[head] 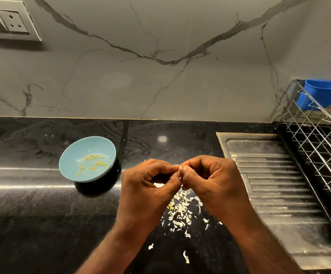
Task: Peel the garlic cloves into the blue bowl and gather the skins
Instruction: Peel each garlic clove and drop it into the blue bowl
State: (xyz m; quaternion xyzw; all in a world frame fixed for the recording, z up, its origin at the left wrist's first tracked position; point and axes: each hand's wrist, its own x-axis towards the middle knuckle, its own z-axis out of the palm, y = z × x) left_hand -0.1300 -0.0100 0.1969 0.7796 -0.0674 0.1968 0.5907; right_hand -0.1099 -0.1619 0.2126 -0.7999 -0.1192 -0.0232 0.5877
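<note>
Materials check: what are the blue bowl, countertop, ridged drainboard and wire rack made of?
Bowl: pale blue with a smooth, soft sheen. Likely glazed ceramic or melamine, can't tell which.
Countertop: polished dark stone, going by the faint veining and streaked light reflections.
Drainboard: stainless steel, dull grey, with pressed ridges.
Rack: thin shiny metal wire, probably chrome-plated.

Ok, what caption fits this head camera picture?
Left hand and right hand peel a garlic clove over skins, beside the blue bowl.

Open counter [32, 204] surrounds the blue bowl [70, 161]; skins [180, 210] litter the middle, a wire rack [316, 153] walls the right.
</note>
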